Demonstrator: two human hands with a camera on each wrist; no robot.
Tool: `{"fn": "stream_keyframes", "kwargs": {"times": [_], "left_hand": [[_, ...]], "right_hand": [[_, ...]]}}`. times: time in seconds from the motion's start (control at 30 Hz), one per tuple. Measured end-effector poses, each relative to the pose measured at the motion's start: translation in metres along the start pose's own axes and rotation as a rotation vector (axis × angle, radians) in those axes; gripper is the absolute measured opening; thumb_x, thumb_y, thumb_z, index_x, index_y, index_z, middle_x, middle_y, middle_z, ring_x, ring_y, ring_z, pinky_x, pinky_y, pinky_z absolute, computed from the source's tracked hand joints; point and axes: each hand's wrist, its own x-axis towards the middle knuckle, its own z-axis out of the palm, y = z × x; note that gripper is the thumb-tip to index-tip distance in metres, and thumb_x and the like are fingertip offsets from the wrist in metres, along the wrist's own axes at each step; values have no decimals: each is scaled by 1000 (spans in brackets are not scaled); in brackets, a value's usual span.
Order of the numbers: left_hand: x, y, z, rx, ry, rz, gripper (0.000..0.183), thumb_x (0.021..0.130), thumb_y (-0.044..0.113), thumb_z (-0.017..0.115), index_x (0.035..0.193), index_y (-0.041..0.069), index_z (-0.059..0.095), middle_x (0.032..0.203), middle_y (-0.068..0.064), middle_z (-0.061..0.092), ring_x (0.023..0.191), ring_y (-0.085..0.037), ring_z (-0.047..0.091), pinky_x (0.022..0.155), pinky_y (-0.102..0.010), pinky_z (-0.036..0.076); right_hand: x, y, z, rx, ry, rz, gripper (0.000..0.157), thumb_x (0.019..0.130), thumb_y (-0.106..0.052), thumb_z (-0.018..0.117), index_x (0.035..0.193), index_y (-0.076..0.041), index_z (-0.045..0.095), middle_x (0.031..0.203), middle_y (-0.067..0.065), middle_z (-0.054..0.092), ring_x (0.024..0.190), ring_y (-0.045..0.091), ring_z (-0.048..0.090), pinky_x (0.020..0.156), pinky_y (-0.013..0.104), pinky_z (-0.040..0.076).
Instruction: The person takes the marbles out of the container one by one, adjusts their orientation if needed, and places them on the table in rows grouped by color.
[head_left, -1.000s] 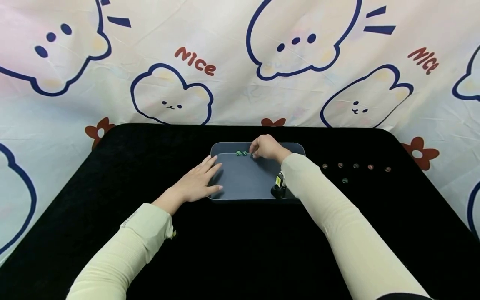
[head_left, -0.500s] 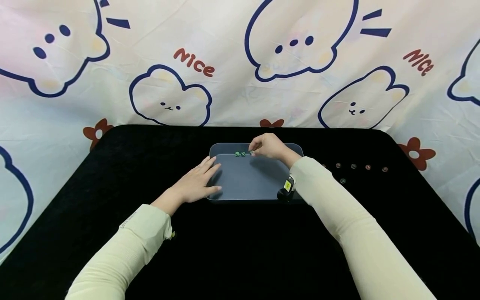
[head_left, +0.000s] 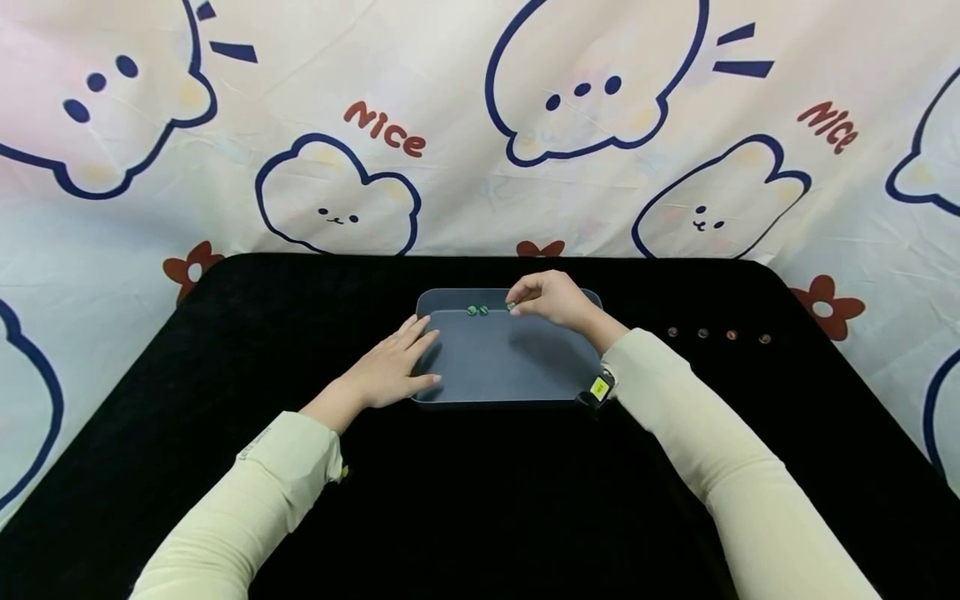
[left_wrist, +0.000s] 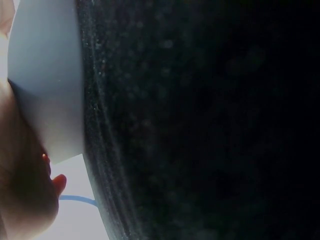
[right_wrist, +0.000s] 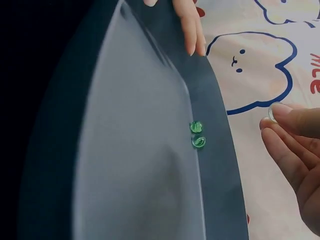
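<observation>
My right hand (head_left: 558, 300) pinches a small clear glass marble (right_wrist: 272, 112) between thumb and forefinger, above the far side of a blue-grey tray (head_left: 495, 358). Two green-swirled glass marbles, a first marble (right_wrist: 196, 127) and a second marble (right_wrist: 198, 142), lie side by side against the tray's far wall, left of that hand. Spread fingers of my left hand (head_left: 386, 368) rest at the tray's left rim. The left wrist view shows only part of this hand and the tray's outer wall (left_wrist: 47, 75).
Right of the tray, several small round marbles lie in a row on the black cloth, among them a reddish marble (head_left: 732, 335) and a dark marble (head_left: 765, 339). A printed curtain (head_left: 465, 183) hangs behind the black table (head_left: 315, 292).
The right hand has moved a little right, away from the two green marbles, with its marble. Its wrist and forearm have swung right, covering some loose marbles. The left hand stays at the tray.
</observation>
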Motion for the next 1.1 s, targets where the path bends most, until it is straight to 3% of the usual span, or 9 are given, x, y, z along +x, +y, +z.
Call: {"fn": "stream_keyframes", "kwargs": {"times": [0.53, 0.83, 1.1], "left_hand": [[2, 0, 2, 0, -7, -5, 70, 86, 49, 41, 139, 11, 16, 144, -8, 1, 129, -20, -8, 100, -46, 10], [0, 1, 1, 1, -10, -12, 71, 86, 50, 41, 139, 11, 17, 144, -8, 1, 129, -21, -8, 100, -46, 10], [0, 1, 0, -7, -10, -9, 71, 86, 50, 41, 139, 11, 17, 144, -8, 0, 129, -21, -8, 100, -47, 10]], "right_hand": [[-38, 4, -5, 179, 68, -95, 17, 75, -6, 65, 90, 2, 64, 88, 9, 63, 78, 15, 60, 70, 32, 47], [-60, 11, -12, 314, 72, -32, 20, 75, -3, 64, 93, 5, 62, 91, 11, 61, 79, 17, 59, 70, 32, 48], [-77, 25, -18, 336, 71, -35, 22, 76, -4, 64, 94, 8, 60, 90, 10, 59, 78, 17, 59, 75, 41, 45]]}}
